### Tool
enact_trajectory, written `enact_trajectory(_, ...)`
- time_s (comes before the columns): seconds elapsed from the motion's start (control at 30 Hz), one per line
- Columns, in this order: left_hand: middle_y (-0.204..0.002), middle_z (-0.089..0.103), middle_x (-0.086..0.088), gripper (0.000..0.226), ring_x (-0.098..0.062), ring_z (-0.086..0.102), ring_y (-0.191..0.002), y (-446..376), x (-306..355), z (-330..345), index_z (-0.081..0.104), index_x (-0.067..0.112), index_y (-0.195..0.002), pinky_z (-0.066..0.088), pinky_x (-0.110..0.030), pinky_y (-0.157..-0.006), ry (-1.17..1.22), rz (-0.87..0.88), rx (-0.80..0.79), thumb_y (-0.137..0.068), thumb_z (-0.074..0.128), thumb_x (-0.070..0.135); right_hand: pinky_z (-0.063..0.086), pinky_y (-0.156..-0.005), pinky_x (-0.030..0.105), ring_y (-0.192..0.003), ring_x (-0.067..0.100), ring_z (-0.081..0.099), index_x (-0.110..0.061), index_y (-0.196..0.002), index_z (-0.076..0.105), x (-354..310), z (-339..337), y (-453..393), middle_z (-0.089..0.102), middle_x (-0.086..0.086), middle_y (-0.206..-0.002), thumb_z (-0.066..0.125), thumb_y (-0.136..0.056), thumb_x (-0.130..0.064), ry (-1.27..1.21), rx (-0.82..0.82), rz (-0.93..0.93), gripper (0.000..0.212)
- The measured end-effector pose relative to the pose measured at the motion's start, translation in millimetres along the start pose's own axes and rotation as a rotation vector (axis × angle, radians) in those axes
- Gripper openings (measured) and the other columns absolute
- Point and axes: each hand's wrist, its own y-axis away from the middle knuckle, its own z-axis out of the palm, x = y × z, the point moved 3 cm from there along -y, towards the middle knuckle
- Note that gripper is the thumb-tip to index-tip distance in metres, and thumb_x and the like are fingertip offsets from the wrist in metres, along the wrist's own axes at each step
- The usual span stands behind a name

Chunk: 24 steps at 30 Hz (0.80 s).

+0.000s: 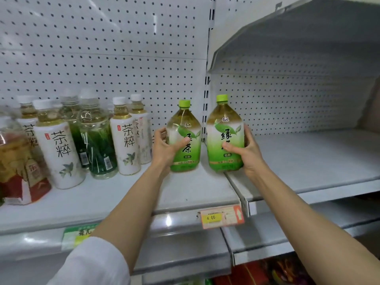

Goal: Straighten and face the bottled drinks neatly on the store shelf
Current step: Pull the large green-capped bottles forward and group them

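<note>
Two green tea bottles stand upright side by side on the shelf (195,192), labels facing out. Left hand (164,147) grips the left bottle (185,140); right hand (246,149) grips the right bottle (225,136). White-labelled bottles (59,153) stand further left.

We see even, soft, fairly bright light from overhead, with only faint shadows under the bottles. A small glare spot shines on the shelf edge (168,220), and the underside of the upper shelf (308,38) at far right lies in grey shade. The wide lens bends the shelf lines at the edges. At far left the red-labelled bottle (18,161) is smeared and blurred.
</note>
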Motion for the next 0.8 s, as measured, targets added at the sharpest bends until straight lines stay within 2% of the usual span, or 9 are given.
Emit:
enact_trajectory(0.07,-0.128,0.06,-0.007,0.078,-0.02,0.069,-0.102,-4,-2,1,0.044,0.015,-0.134,0.061,-0.045,-0.083,-0.028,0.008,-0.019,-0.07,0.089,0.013,0.06,-0.073,0.037,-0.101,0.023,0.069,-0.023,-0.144,0.042,5,-1,-12,0.067,0.007,-0.124,0.084,-0.064,0.005,-0.011,-0.014,0.01,0.095)
enact_trajectory(0.13,-0.127,0.061,-0.006,0.076,-0.015,0.068,-0.1,-7,-4,1,0.044,0.015,-0.136,0.061,-0.039,-0.08,-0.051,0.019,-0.038,-0.073,0.087,0.012,0.06,-0.071,0.036,-0.101,0.023,0.069,-0.023,-0.144,0.042,12,0,-21,0.067,0.007,-0.123,0.084,-0.064,0.005,-0.011,-0.023,0.023,0.095)
enact_trajectory(0.3,-0.108,0.065,0.009,0.061,-0.01,0.067,-0.097,-15,-4,7,0.051,0.023,-0.132,0.06,-0.033,-0.078,-0.142,0.055,-0.079,-0.079,0.082,0.016,0.059,-0.081,0.049,-0.108,0.03,0.067,-0.024,-0.145,0.04,26,0,-40,0.065,0.01,-0.126,0.091,-0.051,-0.01,-0.036,-0.031,0.063,0.108)
enact_trajectory(0.4,-0.105,0.067,0.01,0.058,-0.005,0.068,-0.09,-25,-7,10,0.054,0.023,-0.131,0.061,-0.034,-0.081,-0.197,0.081,-0.093,-0.08,0.082,0.018,0.056,-0.085,0.054,-0.112,0.031,0.065,-0.029,-0.146,0.039,33,-1,-52,0.063,0.011,-0.128,0.093,-0.048,-0.01,-0.025,-0.074,0.073,0.113)
enact_trajectory(0.43,-0.105,0.068,0.011,0.06,-0.002,0.068,-0.088,-27,-9,11,0.054,0.023,-0.133,0.062,-0.032,-0.079,-0.209,0.088,-0.09,-0.08,0.082,0.018,0.057,-0.085,0.052,-0.113,0.03,0.064,-0.031,-0.146,0.039,35,-1,-55,0.062,0.009,-0.129,0.092,-0.051,-0.007,-0.017,-0.082,0.072,0.111)
enact_trajectory(0.53,-0.101,0.067,0.016,0.059,0.007,0.068,-0.08,-32,-10,14,0.054,0.025,-0.133,0.057,-0.016,-0.064,-0.258,0.123,-0.099,-0.082,0.081,0.017,0.059,-0.079,0.032,-0.112,0.018,0.062,-0.03,-0.146,0.039,38,-5,-63,0.06,0.002,-0.131,0.084,-0.065,0.004,0.085,-0.108,0.023,0.099)
enact_trajectory(0.6,-0.101,0.067,0.016,0.056,0.01,0.067,-0.078,-32,-10,15,0.053,0.026,-0.131,0.054,-0.011,-0.061,-0.278,0.145,-0.108,-0.083,0.08,0.017,0.058,-0.079,0.029,-0.112,0.017,0.062,-0.027,-0.143,0.043,38,-9,-66,0.063,0.001,-0.128,0.082,-0.068,0.003,0.13,-0.154,0.01,0.09)
enact_trajectory(0.67,-0.1,0.068,0.015,0.055,0.009,0.068,-0.079,-33,-10,15,0.053,0.027,-0.129,0.055,-0.013,-0.062,-0.302,0.163,-0.103,-0.083,0.08,0.018,0.058,-0.081,0.03,-0.111,0.016,0.062,-0.025,-0.14,0.047,39,-12,-69,0.066,0.0,-0.123,0.082,-0.07,-0.001,0.169,-0.17,0.01,0.083)
enact_trajectory(0.8,-0.108,0.07,0.008,0.055,-0.006,0.07,-0.093,-32,-9,16,0.054,0.027,-0.128,0.061,-0.031,-0.078,-0.346,0.19,-0.087,-0.08,0.082,0.027,0.059,-0.079,0.028,-0.107,0.014,0.065,-0.021,-0.138,0.049,38,-11,-67,0.068,-0.003,-0.116,0.081,-0.073,-0.004,0.21,-0.165,-0.013,0.074)
